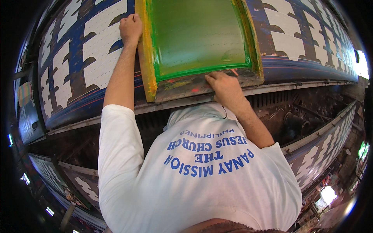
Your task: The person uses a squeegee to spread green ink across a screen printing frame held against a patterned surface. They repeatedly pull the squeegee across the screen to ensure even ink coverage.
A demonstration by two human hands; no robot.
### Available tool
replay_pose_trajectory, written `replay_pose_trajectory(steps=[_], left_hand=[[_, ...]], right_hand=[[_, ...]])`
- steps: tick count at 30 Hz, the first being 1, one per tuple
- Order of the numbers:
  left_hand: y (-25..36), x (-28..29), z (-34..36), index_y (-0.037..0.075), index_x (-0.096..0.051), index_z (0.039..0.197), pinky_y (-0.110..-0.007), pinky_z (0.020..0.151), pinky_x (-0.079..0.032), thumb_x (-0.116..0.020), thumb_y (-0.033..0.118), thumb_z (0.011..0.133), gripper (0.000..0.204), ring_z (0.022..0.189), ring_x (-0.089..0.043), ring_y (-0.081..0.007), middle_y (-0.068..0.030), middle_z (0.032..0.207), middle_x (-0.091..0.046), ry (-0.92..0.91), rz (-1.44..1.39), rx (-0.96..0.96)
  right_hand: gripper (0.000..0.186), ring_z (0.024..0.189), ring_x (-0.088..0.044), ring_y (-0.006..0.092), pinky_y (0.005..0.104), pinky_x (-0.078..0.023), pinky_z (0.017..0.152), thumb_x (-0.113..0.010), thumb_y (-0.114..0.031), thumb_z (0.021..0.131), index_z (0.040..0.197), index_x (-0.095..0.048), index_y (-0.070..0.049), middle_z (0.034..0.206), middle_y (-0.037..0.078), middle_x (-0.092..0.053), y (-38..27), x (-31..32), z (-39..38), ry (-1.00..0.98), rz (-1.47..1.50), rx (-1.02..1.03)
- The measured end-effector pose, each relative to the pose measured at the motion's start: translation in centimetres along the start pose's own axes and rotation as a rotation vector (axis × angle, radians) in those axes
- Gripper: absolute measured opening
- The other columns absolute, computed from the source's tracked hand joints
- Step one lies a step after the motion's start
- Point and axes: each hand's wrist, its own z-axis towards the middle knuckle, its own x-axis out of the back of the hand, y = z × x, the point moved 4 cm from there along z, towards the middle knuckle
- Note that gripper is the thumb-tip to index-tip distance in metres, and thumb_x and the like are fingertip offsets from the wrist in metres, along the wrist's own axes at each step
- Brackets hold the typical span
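A screen printing frame [147,73] with yellow-stained rails lies over the long printing table. Its green mesh [202,35] is stretched inside, with brighter green along the borders. My left hand [131,29] is closed at the frame's left rail, fingers curled against its outer side. On the near bar [182,86], dark and smeared with paint, rests my right hand [225,88], its fingers bent over the edge. What lies under the frame is mostly hidden. White cut cloth panels [101,48] are spread on the table to the left, and similar white panels [285,37] lie to the right.
The dark blue table [307,70] ends in a metal rail [279,86] along its near side. Below are dark beams and a pipe-like part [296,121]. Another table [322,145] with white panels stands at right. A white shirt [202,194] covers my body.
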Motion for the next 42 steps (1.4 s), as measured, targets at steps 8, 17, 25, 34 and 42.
replay_pose_trajectory(steps=[8,17,25,34,42], left_hand=[[0.3,0.5,0.2,0.015,-0.075,0.131,-0.046,0.107,-0.051,-0.055,0.045,0.105,0.045,0.124,-0.064,-0.0356,-0.0151,0.131,-0.067,-0.015,0.112,0.062],[0.4,0.9,0.1,0.014,-0.076,0.128,-0.044,0.107,-0.052,-0.057,0.044,0.104,0.043,0.124,-0.065,-0.0331,-0.0133,0.129,-0.068,0.016,0.145,0.079],[1.5,1.6,-0.6,0.010,-0.076,0.126,-0.046,0.101,-0.055,-0.060,0.042,0.103,0.043,0.116,-0.072,-0.0374,-0.0185,0.122,-0.077,0.012,0.043,0.097],[-0.4,0.7,0.0,0.010,-0.074,0.127,-0.044,0.099,-0.056,-0.067,0.043,0.101,0.043,0.116,-0.073,-0.0374,-0.0179,0.121,-0.078,-0.007,-0.012,0.071],[2.3,1.7,1.2,0.007,-0.074,0.127,-0.040,0.100,-0.054,-0.069,0.044,0.102,0.045,0.113,-0.073,-0.0296,-0.0152,0.120,-0.078,-0.052,-0.041,0.041]], right_hand=[[0.047,0.132,-0.063,0.0364,0.0447,-0.051,0.111,-0.079,-0.021,0.093,0.135,-0.069,-0.001,0.142,0.023,-0.065,6.1,3.1,-2.6,-0.043,0.428,-0.004],[0.054,0.118,-0.066,0.0400,0.0449,-0.054,0.101,-0.082,-0.016,0.091,0.138,-0.065,0.004,0.131,0.023,-0.065,23.3,4.6,-1.6,0.439,0.539,-0.458],[0.063,0.114,-0.068,0.0379,0.0424,-0.055,0.099,-0.085,-0.011,0.084,0.141,-0.063,0.004,0.122,0.021,-0.069,23.0,3.1,-1.7,0.367,0.410,-0.466],[0.060,0.102,-0.071,0.0357,0.0432,-0.058,0.089,-0.080,-0.015,0.076,0.133,-0.069,0.002,0.112,0.018,-0.070,22.5,5.0,-1.4,0.370,0.384,-0.520],[0.059,0.100,-0.072,0.0345,0.0421,-0.058,0.090,-0.079,-0.013,0.073,0.129,-0.071,0.003,0.109,0.018,-0.071,24.6,9.4,-3.0,0.420,0.414,-0.438]])
